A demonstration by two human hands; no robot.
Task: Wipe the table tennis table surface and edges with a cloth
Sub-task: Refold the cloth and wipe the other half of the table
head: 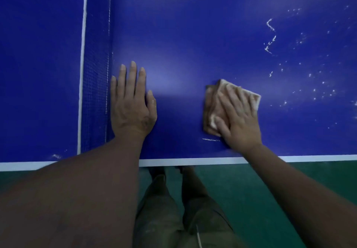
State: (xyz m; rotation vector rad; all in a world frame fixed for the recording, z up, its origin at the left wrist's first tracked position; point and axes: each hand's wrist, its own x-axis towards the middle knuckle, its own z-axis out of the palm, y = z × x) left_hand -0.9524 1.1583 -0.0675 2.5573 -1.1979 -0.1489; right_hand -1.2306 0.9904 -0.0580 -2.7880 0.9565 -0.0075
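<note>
Left hand (131, 102) is flat on the table (193, 35), fingers straight and together, pointing to 12 o'clock, holding nothing. It sits just beside the net (95, 73), which runs 12 to 6 at its 9 o'clock. I read it as a brace: weight goes on that palm so the other arm can reach.

Right hand (239, 120) is also uncurled, fingers spread and pressing down on the cloth (210, 110), pointing roughly 11 o'clock. No pinch that I can see; the thumb lies across the cloth's near edge. Palm pressure pins it for sliding, which suits a flat wipe better than a fist grip would.

The cloth is tan or beige, folded into a rough square pad and turned so that one corner points to 12. It lies flat on the blue top, at 3 o'clock from the left hand and well apart from it, near the white edge line (193, 162) at its 6 o'clock.

Surface status:
- A short white streak (211, 139) lies just at 6 o'clock of the cloth.
- Scattered white specks (309, 85) lie from 1 to 3 o'clock of the cloth (dust or chalk, can't tell).
- The stretch between the hands looks clean.

My guess is that the specks get wiped next and the edges are still to do.
</note>
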